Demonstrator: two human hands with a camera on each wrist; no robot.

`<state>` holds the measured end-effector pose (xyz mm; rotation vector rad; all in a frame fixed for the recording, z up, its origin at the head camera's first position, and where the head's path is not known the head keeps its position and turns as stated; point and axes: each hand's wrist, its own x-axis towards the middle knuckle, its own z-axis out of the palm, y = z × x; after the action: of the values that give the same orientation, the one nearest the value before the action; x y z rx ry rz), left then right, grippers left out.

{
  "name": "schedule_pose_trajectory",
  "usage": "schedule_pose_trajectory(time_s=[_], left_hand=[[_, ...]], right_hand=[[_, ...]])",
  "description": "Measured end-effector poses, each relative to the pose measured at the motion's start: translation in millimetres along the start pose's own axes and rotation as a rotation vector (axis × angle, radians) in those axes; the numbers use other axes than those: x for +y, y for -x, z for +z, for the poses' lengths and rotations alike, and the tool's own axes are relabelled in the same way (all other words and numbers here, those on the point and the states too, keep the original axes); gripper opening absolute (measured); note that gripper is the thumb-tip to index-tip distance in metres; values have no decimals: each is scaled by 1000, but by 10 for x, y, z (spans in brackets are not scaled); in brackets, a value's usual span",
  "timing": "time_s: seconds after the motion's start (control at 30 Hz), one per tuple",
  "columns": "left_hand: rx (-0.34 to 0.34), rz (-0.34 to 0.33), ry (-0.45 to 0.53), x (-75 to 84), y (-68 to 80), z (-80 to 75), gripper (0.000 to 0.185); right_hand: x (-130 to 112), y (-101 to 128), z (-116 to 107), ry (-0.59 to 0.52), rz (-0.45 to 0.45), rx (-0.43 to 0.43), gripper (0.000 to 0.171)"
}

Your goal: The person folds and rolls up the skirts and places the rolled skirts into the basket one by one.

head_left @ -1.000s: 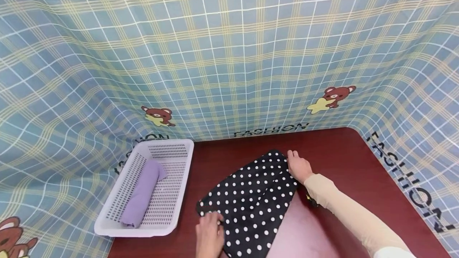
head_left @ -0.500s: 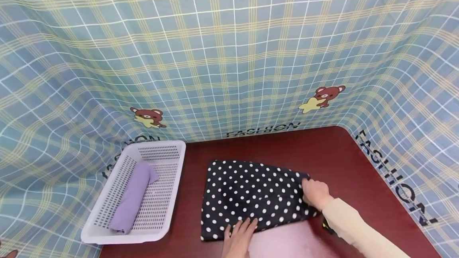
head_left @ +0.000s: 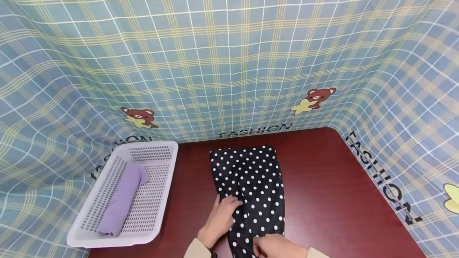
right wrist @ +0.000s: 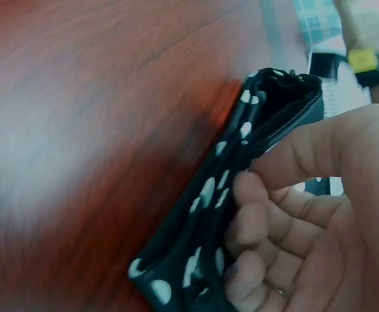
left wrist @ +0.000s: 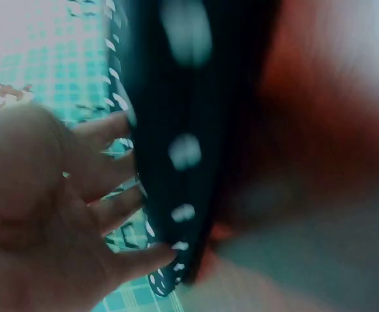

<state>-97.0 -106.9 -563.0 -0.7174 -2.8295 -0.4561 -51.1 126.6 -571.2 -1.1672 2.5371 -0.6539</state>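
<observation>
A black cloth with white polka dots (head_left: 259,186) lies folded into a long strip on the dark red table (head_left: 315,186). From the left, my left hand (head_left: 221,216) rests on the cloth's edge with fingers fairly straight; in the left wrist view its fingertips (left wrist: 153,255) touch the fabric. At the near end, my right hand (head_left: 276,246) pinches the cloth between thumb and curled fingers. The right wrist view shows the layered, folded edge of the cloth (right wrist: 205,195) against that hand (right wrist: 313,221). The cloth's nearest end is cut off by the head view's lower border.
A white perforated basket (head_left: 163,194) stands at the left, holding a rolled purple cloth (head_left: 122,200). Blue plaid fabric (head_left: 229,51) with bear prints hangs around the table's back and sides. Bare tabletop shows to the right of the polka-dot cloth.
The polka-dot cloth has turned from lying slantwise, then crosswise, to lengthwise, and looks narrower. My right hand has come from the right side to the near end. My left hand is on its left edge.
</observation>
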Motion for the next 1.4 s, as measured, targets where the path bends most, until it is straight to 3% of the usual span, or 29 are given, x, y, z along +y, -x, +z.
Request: schedule_pose_trajectory(time_s=[0.13,0.2,0.27,0.33,0.43,0.53,0.7,0.87,0.93,1.0,1.2,1.3,1.4], left_hand=[[125,157,-3,219,437,2,30],[147,220,-38,299,625,13,26],[104,246,-69,348,755,20,26],[-22,237,-75,383,821,2,34],[-187,203,-44,423,817,-1,56],[-236,201,1,445,775,53,68],[-97,240,-18,433,787,126,65],[112,236,-227,495,855,177,43],[157,241,-290,513,862,180,36],[169,259,-291,505,852,177,31],[170,342,-204,418,759,153,27],[139,371,-114,355,670,112,23],[41,374,2,291,564,34,19]], right_hand=[[68,136,106,143,-87,156,19],[133,243,101,210,-87,229,30],[178,323,80,225,-70,265,38],[195,367,58,182,-52,266,42],[189,387,21,123,-31,251,42],[169,408,-14,169,-38,276,40],[119,376,-7,312,-98,331,46],[46,245,58,465,-126,386,41],[44,195,57,482,-136,400,38],[55,170,35,433,-115,382,36],[129,141,-45,137,48,272,26],[121,156,-14,177,54,295,27],[89,190,45,298,15,354,39]])
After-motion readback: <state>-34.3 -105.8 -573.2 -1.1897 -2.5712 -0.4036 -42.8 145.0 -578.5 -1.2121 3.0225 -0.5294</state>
